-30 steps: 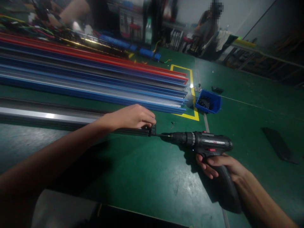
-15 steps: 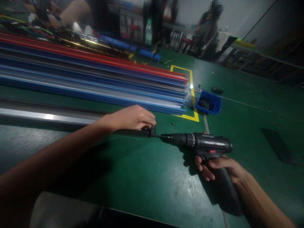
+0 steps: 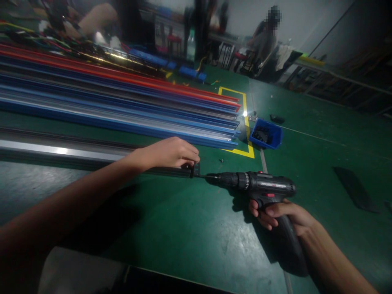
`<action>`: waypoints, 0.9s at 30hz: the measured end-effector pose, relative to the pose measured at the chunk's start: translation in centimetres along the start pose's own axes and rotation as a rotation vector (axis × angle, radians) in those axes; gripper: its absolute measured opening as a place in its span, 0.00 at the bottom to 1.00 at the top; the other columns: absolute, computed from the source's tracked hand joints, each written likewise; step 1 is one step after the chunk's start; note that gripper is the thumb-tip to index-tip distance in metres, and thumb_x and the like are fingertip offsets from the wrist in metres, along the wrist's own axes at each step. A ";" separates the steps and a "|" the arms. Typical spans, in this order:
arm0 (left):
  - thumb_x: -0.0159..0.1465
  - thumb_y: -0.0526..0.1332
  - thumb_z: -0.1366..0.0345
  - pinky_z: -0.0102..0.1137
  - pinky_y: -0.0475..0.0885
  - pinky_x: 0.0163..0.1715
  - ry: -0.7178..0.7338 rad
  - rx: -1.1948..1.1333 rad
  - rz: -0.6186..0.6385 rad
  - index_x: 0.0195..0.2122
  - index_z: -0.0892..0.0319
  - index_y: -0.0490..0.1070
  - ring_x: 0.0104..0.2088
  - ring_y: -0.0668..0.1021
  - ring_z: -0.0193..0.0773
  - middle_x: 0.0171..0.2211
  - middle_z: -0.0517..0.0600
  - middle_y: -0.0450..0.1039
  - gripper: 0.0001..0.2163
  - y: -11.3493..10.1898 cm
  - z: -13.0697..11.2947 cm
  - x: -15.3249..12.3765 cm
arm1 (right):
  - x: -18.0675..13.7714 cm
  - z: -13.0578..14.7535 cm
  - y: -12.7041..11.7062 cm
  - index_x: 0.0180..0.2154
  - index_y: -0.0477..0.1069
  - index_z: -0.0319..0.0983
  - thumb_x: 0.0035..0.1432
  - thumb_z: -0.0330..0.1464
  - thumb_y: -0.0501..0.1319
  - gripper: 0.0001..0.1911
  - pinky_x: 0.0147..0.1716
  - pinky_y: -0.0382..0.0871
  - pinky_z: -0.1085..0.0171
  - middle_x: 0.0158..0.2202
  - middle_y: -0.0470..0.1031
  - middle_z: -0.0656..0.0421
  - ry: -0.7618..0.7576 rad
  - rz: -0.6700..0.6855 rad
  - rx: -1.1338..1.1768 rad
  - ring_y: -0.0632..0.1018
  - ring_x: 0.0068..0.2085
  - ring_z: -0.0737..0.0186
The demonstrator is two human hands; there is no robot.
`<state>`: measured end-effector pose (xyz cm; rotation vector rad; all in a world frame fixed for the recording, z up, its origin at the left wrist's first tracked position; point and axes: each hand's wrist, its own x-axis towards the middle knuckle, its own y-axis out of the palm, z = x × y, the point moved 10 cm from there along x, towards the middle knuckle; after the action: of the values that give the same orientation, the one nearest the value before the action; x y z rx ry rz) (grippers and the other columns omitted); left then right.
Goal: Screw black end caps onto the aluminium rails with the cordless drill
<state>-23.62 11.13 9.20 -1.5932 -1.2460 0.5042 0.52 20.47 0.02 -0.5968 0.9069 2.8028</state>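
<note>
My right hand (image 3: pixel 281 214) is wrapped round the grip of a black cordless drill (image 3: pixel 266 185) with red switches. Its long bit points left and meets a small black end cap (image 3: pixel 196 169) at the end of a dark metal profile (image 3: pixel 64 151). The fingers of my left hand (image 3: pixel 179 152) are closed on that end cap, pressing it against the profile. My palm hides part of the profile's end. A tiny screw-like piece (image 3: pixel 221 160) lies on the green floor, above the drill bit.
Red and blue long profiles (image 3: pixel 153 112) lie in a row beyond my left hand. A blue bin (image 3: pixel 277 136) of dark parts stands beside yellow floor tape (image 3: pixel 251 152). A flat dark strip (image 3: pixel 355 190) lies at the right. Another person's arm (image 3: pixel 98 18) works at the upper left.
The whole view has shifted slightly, so floor items appear a little further left. Both hands keep their hold, and the drill bit stays at the end cap.
</note>
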 end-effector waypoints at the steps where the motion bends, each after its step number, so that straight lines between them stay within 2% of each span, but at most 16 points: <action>1: 0.70 0.56 0.71 0.30 0.69 0.35 0.001 0.001 0.004 0.37 0.55 0.79 0.34 0.79 0.35 0.34 0.49 0.78 0.11 0.0 0.0 0.0 | 0.0 0.0 0.0 0.44 0.81 0.32 0.54 0.28 0.69 0.15 0.30 0.74 0.69 0.40 0.80 0.49 0.004 -0.008 -0.006 0.70 0.23 0.73; 8: 0.69 0.56 0.71 0.29 0.68 0.35 0.015 -0.007 0.002 0.37 0.55 0.79 0.35 0.79 0.35 0.35 0.48 0.78 0.11 0.2 0.3 0.0 | -0.1 -0.2 -0.2 0.40 0.82 0.36 0.52 0.30 0.71 0.11 0.27 0.75 0.68 0.36 0.79 0.53 0.068 -0.095 -0.024 0.68 0.22 0.71; 16: 0.70 0.56 0.71 0.29 0.68 0.35 0.019 -0.001 0.007 0.37 0.56 0.79 0.34 0.79 0.34 0.34 0.48 0.78 0.11 0.2 0.2 0.0 | 0.0 -0.3 -0.5 0.40 0.82 0.35 0.52 0.31 0.71 0.11 0.27 0.74 0.69 0.35 0.78 0.54 0.058 -0.073 -0.030 0.68 0.22 0.72; 21: 0.71 0.56 0.70 0.29 0.68 0.35 0.018 -0.011 0.006 0.37 0.56 0.79 0.34 0.78 0.34 0.34 0.48 0.77 0.11 0.2 0.2 0.0 | 0.0 -0.3 -0.6 0.40 0.82 0.37 0.53 0.31 0.70 0.11 0.27 0.75 0.66 0.36 0.79 0.53 0.042 -0.062 -0.035 0.68 0.23 0.70; 27: 0.71 0.56 0.69 0.29 0.68 0.36 0.014 -0.019 0.009 0.38 0.56 0.79 0.35 0.79 0.34 0.35 0.49 0.78 0.11 0.3 0.4 -0.1 | 0.1 -0.3 -0.4 0.43 0.81 0.38 0.55 0.32 0.70 0.12 0.32 0.77 0.62 0.40 0.80 0.50 0.036 -0.030 -0.035 0.73 0.26 0.65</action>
<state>-23.82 11.19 8.72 -1.6164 -1.2372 0.4872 0.63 20.64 -0.46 -0.6627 0.8494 2.7951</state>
